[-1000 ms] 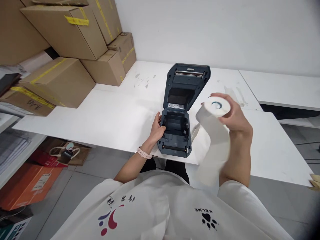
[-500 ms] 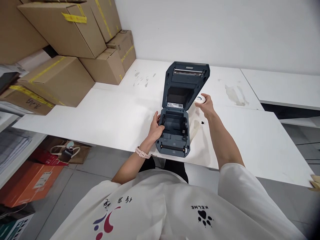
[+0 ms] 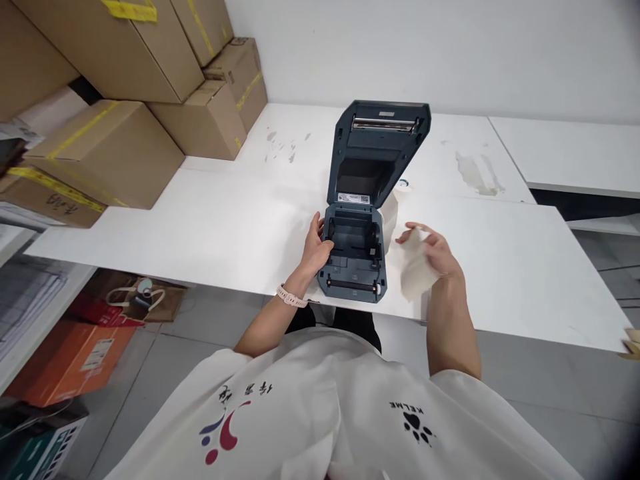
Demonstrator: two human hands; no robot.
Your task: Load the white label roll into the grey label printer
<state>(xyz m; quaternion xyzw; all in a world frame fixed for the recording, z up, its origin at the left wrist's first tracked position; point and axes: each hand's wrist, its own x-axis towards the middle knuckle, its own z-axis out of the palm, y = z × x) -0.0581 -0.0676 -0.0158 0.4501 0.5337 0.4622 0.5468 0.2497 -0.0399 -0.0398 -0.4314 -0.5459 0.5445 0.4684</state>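
Note:
A dark grey label printer sits near the front edge of the white table, its lid standing open and its paper bay empty. My left hand grips the printer's left side. To the right of the printer, my right hand is closed on the loose end of a white paper strip. The white paper roll stands on the table just behind the printer's right side, partly hidden by the lid.
Cardboard boxes with yellow tape are stacked at the table's back left. A second white table stands at the far right. Below left are an orange box and a bag on the floor.
My right hand carried the paper roll from near my chest to the table behind the printer, set it down, then drew back holding the paper's loose end. My left hand stayed on the printer.

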